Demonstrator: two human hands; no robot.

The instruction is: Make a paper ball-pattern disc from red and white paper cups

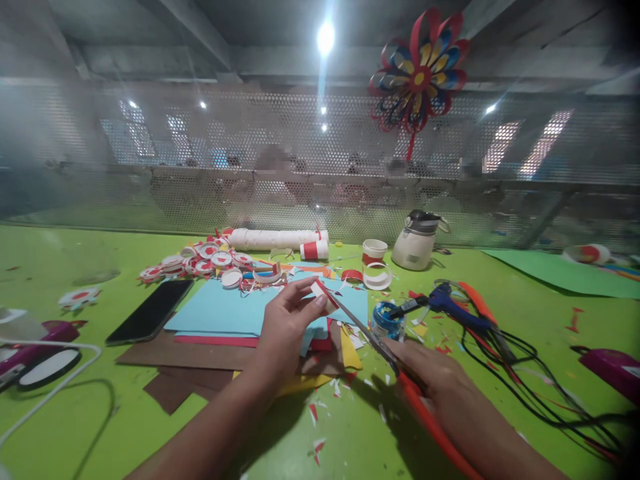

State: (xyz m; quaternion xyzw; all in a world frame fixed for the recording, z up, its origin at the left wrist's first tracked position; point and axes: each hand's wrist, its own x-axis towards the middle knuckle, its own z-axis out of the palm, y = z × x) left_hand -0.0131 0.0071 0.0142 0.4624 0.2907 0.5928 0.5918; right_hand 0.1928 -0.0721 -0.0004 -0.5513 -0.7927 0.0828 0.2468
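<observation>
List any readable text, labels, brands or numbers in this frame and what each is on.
No readable text anywhere in the head view.
White jug: no legible label.
Small blue jar: printed pattern, too blurred to read.
Phone: dark screen, nothing shown.
Blue glue gun: no marking readable.
Paper piece in the left hand and the scissors in the right hand: no print visible.

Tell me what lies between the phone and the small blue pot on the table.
In the head view, a stack of coloured paper sheets lies between the phone and the blue pot; the left hand hovers over it.
</observation>
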